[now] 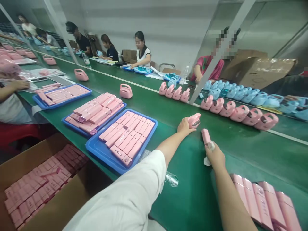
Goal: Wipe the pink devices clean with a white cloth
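Note:
Out over the green table, my left hand [184,126] is closed around a pink plastic housing with a handle [194,120]. My right hand [216,156] grips a narrow pink box-shaped piece [205,136], held apart from the housing and pointing away from me. Something white, like cloth or tape [210,146], shows at my right fingers; I cannot tell which. Several similar pink housings [227,109] stand in a row beyond my hands. By my right forearm lie several long pink pieces [263,199] side by side.
A blue tray [96,148] of pink pieces sits left of my arm, with two more loaded trays beyond it. Below the table edge is a cardboard box [60,195] of pink pieces. Across the green belt [144,99], several people work with blue housings [256,98]; a slanted post [211,69] stands between.

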Tool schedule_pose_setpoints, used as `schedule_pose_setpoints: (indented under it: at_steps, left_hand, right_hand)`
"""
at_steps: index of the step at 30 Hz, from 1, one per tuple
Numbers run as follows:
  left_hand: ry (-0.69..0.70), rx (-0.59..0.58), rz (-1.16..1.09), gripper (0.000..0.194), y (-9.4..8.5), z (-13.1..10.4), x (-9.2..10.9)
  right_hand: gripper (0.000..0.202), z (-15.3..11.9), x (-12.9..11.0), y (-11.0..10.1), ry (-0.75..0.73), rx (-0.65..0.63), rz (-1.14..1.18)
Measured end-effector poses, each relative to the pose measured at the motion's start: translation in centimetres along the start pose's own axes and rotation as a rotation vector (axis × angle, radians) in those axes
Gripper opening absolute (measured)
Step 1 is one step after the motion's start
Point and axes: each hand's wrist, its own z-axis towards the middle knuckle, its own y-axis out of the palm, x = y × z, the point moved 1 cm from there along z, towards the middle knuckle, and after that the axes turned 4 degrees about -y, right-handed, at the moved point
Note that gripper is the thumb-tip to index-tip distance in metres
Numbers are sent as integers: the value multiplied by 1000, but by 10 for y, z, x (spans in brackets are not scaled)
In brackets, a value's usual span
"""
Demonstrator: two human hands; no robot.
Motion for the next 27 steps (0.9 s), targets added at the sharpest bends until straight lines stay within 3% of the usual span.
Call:
schedule_pose_setpoints:
  at_steps: [3, 8, 12, 15, 19, 22, 24, 27]
  left_hand:
    - [-1, -16, 63, 85, 6, 11, -1]
    - [-44, -55, 162, 84, 14, 10, 5]
    - [-89, -158, 272, 88, -5, 1, 17]
    - [-81, -216, 365, 73, -53, -6, 18]
    - [-112, -178, 503, 44, -163, -39, -2]
    - [-167, -52, 617, 26, -254, -92, -22]
    - [-216, 0, 698, 20, -301, -135, -33]
    - [-236, -126, 768, 24, -334, -196, -45]
  right_hand:
    - [43, 9, -6, 14, 30, 60, 194]
    - [76, -19, -2, 34, 51, 101, 626]
    - [83, -38, -6, 34, 125, -2, 931]
    - [71, -53, -5, 34, 236, -150, 1132]
    - [52, -72, -1, 35, 297, -227, 1166]
    - [31, -82, -3, 32, 337, -262, 1180]
    - [20, -88, -6, 28, 380, -266, 1191]
    - [19, -96, -9, 21, 405, -218, 1234]
